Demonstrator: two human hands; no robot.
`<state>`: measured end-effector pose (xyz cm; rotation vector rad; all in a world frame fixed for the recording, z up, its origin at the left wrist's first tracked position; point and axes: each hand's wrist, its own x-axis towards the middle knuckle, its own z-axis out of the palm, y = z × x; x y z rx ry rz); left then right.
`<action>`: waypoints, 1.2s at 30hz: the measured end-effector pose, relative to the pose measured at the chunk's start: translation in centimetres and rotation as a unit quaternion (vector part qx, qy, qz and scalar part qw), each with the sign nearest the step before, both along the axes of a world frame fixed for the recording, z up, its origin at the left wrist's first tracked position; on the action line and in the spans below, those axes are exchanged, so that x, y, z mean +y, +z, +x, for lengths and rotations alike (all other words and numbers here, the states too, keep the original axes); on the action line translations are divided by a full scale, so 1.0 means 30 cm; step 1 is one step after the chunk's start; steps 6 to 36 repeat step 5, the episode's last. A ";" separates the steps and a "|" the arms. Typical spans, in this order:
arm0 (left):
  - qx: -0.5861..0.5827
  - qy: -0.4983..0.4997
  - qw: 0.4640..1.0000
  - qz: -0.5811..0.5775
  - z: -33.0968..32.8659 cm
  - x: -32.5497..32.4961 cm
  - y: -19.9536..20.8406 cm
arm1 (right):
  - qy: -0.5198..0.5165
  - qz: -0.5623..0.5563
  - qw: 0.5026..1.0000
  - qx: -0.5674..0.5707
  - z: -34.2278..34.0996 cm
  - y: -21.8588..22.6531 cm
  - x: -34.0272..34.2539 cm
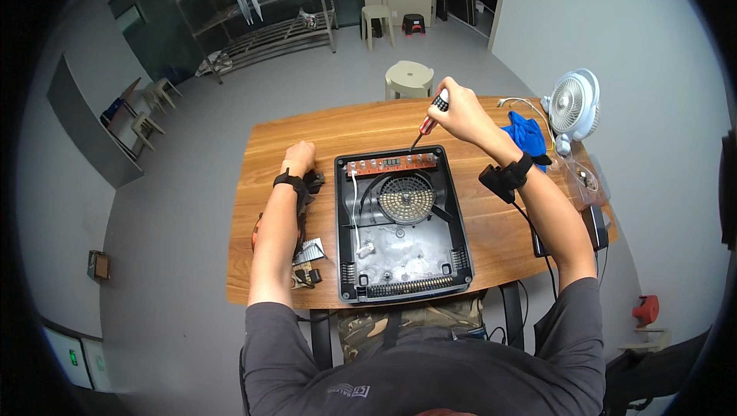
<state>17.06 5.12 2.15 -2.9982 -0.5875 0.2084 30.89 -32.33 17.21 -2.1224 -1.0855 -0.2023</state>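
Note:
My right hand grips a screwdriver with a red, white and dark handle. Its shaft points down at the far edge of a black plastic housing, which looks like the open base of an induction cooker. Across the housing's far end lies an orange-brown circuit board, and a white cable runs from it to a white plug. A round vent grille sits below the board. My left hand rests closed on the table, left of the housing; whatever its fingers may hold is hidden.
On the wooden table, a finned metal part and small electronic parts lie near my left forearm. At the right are a blue cloth, a light-blue fan and a clear container. A stool stands beyond the table.

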 end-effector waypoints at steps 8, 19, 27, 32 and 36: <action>-0.037 -0.004 0.999 0.021 0.012 0.037 -0.054 | -0.003 0.013 1.000 0.005 -0.003 0.009 -0.020; -0.037 -0.004 0.999 0.021 0.012 0.037 -0.054 | -0.003 0.013 1.000 0.005 -0.003 0.009 -0.020; -0.037 -0.004 0.999 0.021 0.012 0.037 -0.054 | -0.003 0.013 1.000 0.005 -0.003 0.009 -0.020; -0.037 -0.004 0.999 0.021 0.012 0.037 -0.054 | -0.003 0.013 1.000 0.005 -0.003 0.009 -0.020; -0.037 -0.004 0.999 0.021 0.012 0.037 -0.054 | -0.003 0.013 1.000 0.005 -0.003 0.009 -0.020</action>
